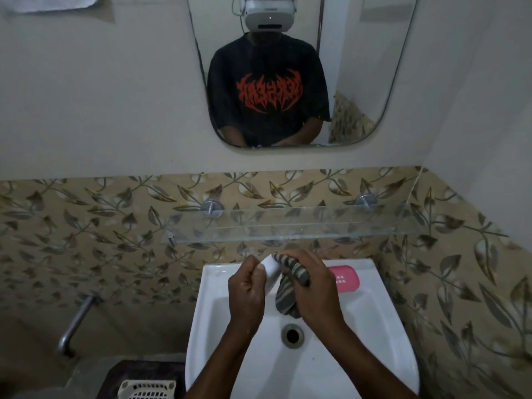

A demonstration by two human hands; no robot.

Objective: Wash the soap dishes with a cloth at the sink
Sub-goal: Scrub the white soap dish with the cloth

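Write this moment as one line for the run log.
step: wiping | left hand: holds white dish | right hand: rubs it with cloth | pink dish: on sink ledge

white soap dish (pixel 273 273): mostly hidden btwn left hand (pixel 248 292) and cloth (pixel 288 286); only one pale end shows, shape can't tell.
cloth: upper part bunched under right hand (pixel 313 289) grip; full extent unclear.
pink soap dish (pixel 345 279): left end covered by right hand; small pale marks on it too small to read.
sink (pixel 374 312): front rim cut off by bottom edge; back ledge partly behind hands.
basket (pixel 146 390): only top part in frame, cut by bottom edge.
towel (pixel 51 2): cut off at top edge.
forearms: run out of frame at bottom.
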